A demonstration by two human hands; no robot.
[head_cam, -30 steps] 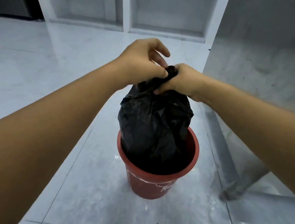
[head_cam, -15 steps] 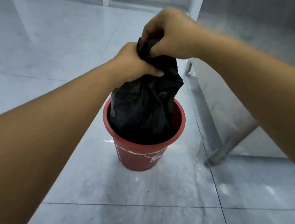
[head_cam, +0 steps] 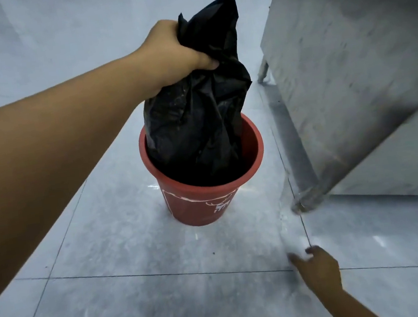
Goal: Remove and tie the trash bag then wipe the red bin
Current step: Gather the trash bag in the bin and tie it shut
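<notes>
A black trash bag [head_cam: 197, 122] stands bunched up out of the red bin [head_cam: 198, 203], its lower part still inside the rim. My left hand [head_cam: 177, 52] grips the bag's gathered neck from the left, with loose plastic sticking up above the fist. The bin sits upright on the pale tiled floor and has white markings on its front. My right hand [head_cam: 318, 269] hangs low at the lower right, away from the bag, fingers spread and holding nothing.
A stainless steel cabinet [head_cam: 344, 58] on short metal legs [head_cam: 305, 200] stands close to the right of the bin. Glossy grey floor tiles [head_cam: 129, 290] spread to the left and front. A white wall base runs along the top.
My right hand has let go of the bag's neck and dropped to the lower right. My left hand alone holds the bag, which has risen higher out of the bin.
</notes>
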